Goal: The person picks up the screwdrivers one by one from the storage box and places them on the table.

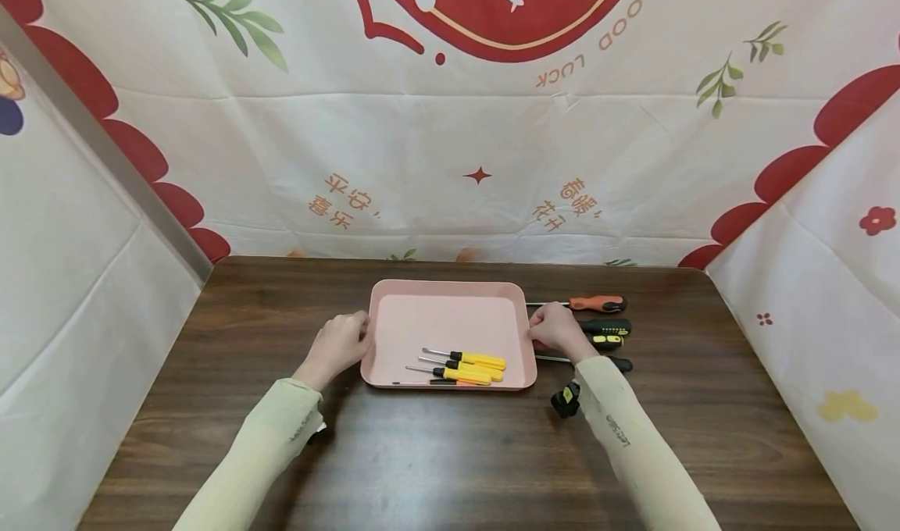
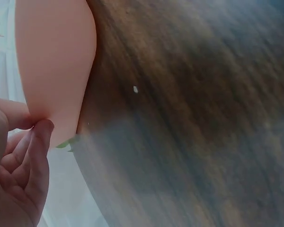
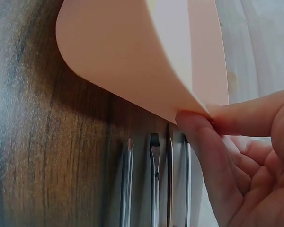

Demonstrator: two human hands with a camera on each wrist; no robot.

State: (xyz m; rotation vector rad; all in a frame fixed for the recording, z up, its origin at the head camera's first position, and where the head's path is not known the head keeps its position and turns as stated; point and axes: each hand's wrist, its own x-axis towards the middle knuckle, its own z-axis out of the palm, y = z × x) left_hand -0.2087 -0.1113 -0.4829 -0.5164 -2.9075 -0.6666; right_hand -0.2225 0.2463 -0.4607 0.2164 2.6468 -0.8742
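My left hand (image 1: 339, 345) pinches one short side of the pink tray (image 1: 436, 312) and my right hand (image 1: 558, 331) pinches the other, over the far half of the tabletop (image 1: 422, 461). Inside, three yellow-handled screwdrivers (image 1: 483, 361) lie toward me; an orange-handled screwdriver (image 1: 596, 304) lies beyond my right hand.

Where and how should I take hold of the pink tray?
Likely hold the pink tray at its raised short ends, one hand from each side, pinching as the left hand and right hand do. It is longer sideways, and loose yellow-handled screwdrivers lie toward its near edge, so opposite holds should help keep it level.
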